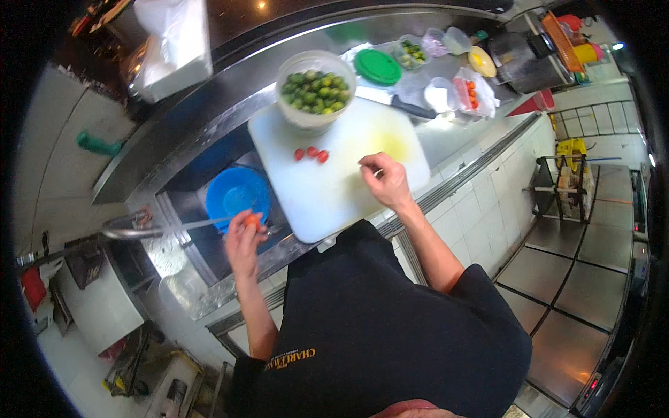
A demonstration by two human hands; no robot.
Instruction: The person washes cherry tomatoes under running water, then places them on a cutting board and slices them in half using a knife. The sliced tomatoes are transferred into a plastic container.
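My left hand (243, 243) is closed around a small orange-red tomato (252, 220), over the sink beside a blue plastic bowl (238, 196). A stream of water runs from the curved metal faucet (130, 230) towards that hand. My right hand (385, 180), fingers curled, hovers at the right part of a white cutting board (292, 193); nothing is visible in it. Several small red tomatoes (312, 152) lie on the board. Behind them stands a translucent tub (308, 121) of small green citrus fruits (315, 92). A black-handled knife (413, 107) lies past the board's far edge.
Along the back counter are a green lid (377, 67), a container of cut green fruit (412, 53), an empty-looking clear cup (440, 95), a bag of small tomatoes (472, 95) and a yellow bowl (482, 61). A white foam box (177, 62) sits at upper left.
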